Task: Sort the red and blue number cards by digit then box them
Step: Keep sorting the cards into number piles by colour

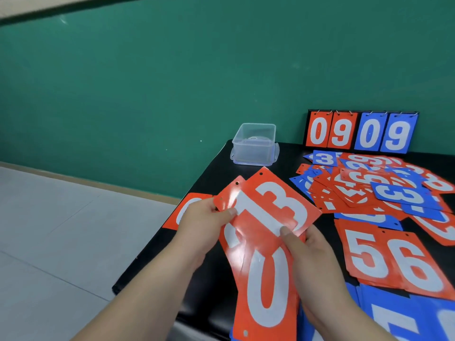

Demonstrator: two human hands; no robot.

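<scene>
Red 3 [278, 205] tops the fan [266, 291] of red cards I'm holding over the table [221, 173], hole end pointing away. Right hand [312, 257] pinches its near edge, left hand [202, 225] grips the rest, so I'd guess right pulls it.

The left hand [204, 227] half-hides the far red card [170, 222]; the bottom edge crops blue cards [394, 313].

body: two bare hands and bare forearms are seen | left hand [204, 222]: framed at the left edge of the black table [221, 173], thumbnail cut short | right hand [312, 254]: framed over the table's near side, thumbnail cut short
</scene>
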